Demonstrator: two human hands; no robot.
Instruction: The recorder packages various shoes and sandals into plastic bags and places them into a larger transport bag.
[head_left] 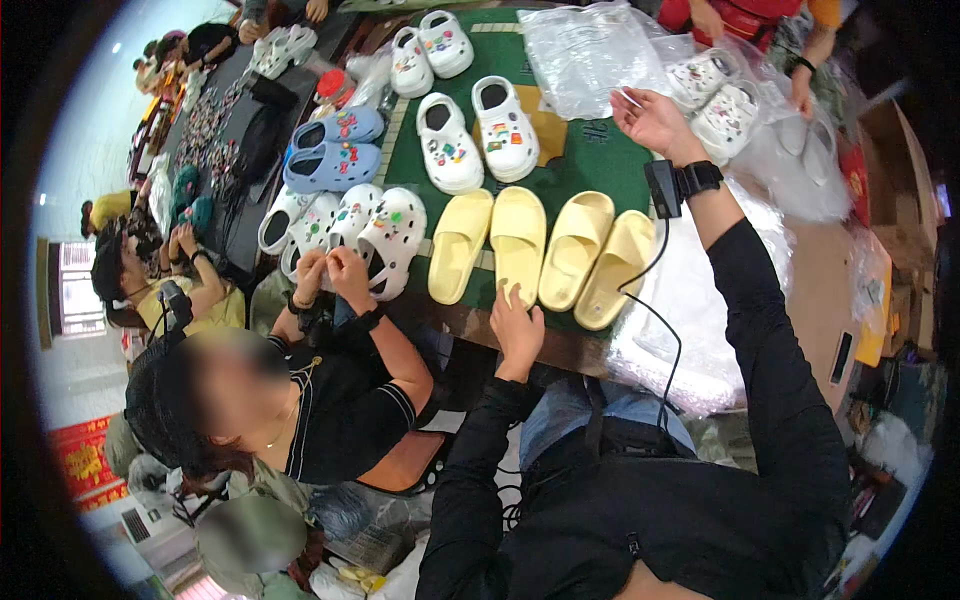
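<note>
On the green desk [590, 150], the heel of a yellow slide [517, 240] is touched by the left hand [517, 330], fingers loosely spread, nothing gripped. The right hand [652, 122] is raised open beside a clear plastic bag [585, 55], empty.

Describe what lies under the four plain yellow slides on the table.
The yellow slides rest on a green mat, which overlies the brown table. The left hand touches the second slide's heel. The mat beneath their soles is covered, so unseen.

Four plain pale-yellow foam slides [535, 250] lie in a row — two blue charm-studded clogs [335, 150] beside them, and at least ten white charm-decorated clogs [478, 130] are visible across the green table — some inside clear plastic bags [585, 55].
</note>
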